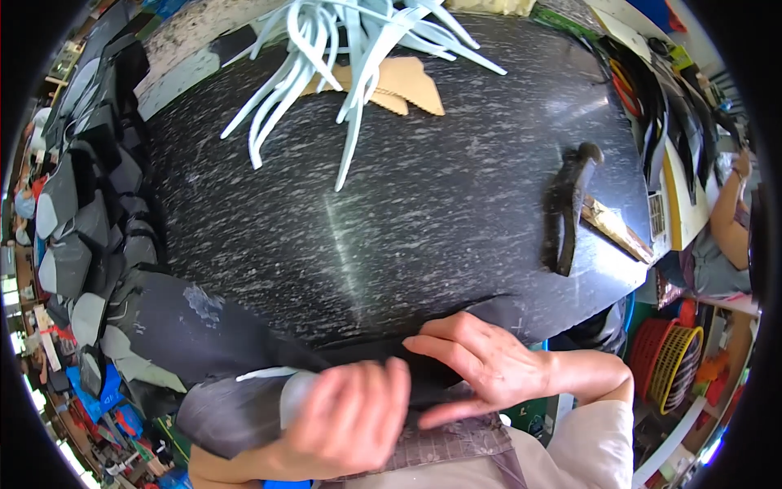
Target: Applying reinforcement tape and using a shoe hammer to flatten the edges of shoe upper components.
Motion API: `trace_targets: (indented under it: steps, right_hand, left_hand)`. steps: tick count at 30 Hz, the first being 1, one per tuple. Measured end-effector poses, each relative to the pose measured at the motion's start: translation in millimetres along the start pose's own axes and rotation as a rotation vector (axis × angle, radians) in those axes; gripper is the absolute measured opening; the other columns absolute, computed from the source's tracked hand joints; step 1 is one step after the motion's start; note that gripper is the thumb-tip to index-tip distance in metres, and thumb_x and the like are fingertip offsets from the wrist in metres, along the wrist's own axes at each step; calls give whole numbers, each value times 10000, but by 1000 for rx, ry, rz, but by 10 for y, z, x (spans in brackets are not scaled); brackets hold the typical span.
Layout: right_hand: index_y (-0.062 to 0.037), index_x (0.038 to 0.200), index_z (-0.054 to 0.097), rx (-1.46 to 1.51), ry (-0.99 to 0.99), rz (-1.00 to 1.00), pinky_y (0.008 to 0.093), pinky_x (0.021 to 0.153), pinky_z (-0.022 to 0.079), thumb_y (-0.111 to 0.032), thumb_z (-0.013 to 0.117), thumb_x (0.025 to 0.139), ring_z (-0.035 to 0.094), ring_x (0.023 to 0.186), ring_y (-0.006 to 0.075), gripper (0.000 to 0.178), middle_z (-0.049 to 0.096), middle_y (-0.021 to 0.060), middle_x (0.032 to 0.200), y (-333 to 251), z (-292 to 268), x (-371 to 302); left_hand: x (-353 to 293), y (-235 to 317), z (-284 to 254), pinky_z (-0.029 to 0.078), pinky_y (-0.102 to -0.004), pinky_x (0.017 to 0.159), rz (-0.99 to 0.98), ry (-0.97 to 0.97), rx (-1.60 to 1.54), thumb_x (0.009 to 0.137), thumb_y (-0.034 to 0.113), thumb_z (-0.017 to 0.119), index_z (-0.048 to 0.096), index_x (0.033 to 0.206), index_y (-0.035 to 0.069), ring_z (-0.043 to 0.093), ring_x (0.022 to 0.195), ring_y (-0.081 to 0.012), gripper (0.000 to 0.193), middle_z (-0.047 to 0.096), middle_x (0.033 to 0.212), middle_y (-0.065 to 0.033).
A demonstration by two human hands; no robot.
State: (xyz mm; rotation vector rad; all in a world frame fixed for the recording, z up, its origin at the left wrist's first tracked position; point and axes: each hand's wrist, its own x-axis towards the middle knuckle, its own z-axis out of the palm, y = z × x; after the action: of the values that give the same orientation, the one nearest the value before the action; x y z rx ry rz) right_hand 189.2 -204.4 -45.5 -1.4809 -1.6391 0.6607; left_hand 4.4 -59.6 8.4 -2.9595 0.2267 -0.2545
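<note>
A dark, flexible sheet-like piece (204, 326) with a pale scuffed patch lies across the near table edge and over my lap. My left hand (350, 420), smeared by motion, is over this material with its fingers bent; whether it grips anything is unclear. Beside it are a pale grey rounded piece (295, 395) and a thin white strip (265, 373). To the right, my right hand (489, 367) rests on the black material, thumb stretched away from the fingers.
Pale blue strips (358, 73) lie over tan cut pieces (411, 81) at the far side. A hammer (607, 220) rests at the right. Black and grey pieces (81, 212) are stacked along the left edge. Another person's arm (731, 216) shows far right, above red and yellow baskets (676, 367).
</note>
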Motion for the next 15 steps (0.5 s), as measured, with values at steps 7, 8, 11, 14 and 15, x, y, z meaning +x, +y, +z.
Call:
trace_targets:
  steps: [7, 8, 11, 14, 15]
  right_hand:
    - [-18, 1290, 650, -23, -109, -134, 359, 868, 527, -172, 733, 765, 602, 1056, 227, 553, 596, 82, 1380, 111, 14, -80]
    - [-24, 1283, 655, -104, -133, -144, 335, 845, 518, -177, 723, 776, 596, 1051, 209, 534, 595, 74, 1384, 69, 9, -65]
    - [-38, 1233, 676, -259, -142, -194, 282, 785, 487, -199, 695, 785, 579, 1020, 166, 476, 603, 72, 1364, -17, 30, 26]
    - [-45, 1179, 696, -483, -186, -306, 257, 736, 450, -222, 666, 765, 561, 965, 135, 451, 618, 78, 1329, -87, -33, 84]
    - [-45, 1167, 700, -630, -257, -374, 260, 725, 436, -229, 654, 746, 553, 938, 129, 461, 625, 77, 1318, -85, -108, 95]
  left_hand:
    - [-49, -301, 163, 370, -274, 605, 33, -7, -193, 774, 82, 646, 675, 826, 45, 456, 637, -130, 70, 408, 666, 16]
    - [-73, -301, 166, 370, -274, 605, 30, -20, -191, 774, 82, 646, 675, 826, 45, 456, 637, -130, 70, 408, 666, 16]
    - [-38, -311, 183, 335, -266, 577, 284, -54, -31, 759, 119, 634, 640, 726, 70, 450, 629, -118, 59, 410, 660, 26]
    - [73, -428, 174, 338, -269, 585, 281, -87, -202, 751, 195, 621, 548, 684, 106, 458, 652, -126, 133, 429, 695, 20]
    - [101, -470, 88, 430, -321, 650, 165, -241, -200, 700, 243, 697, 648, 884, 37, 556, 730, -182, 280, 606, 868, -44]
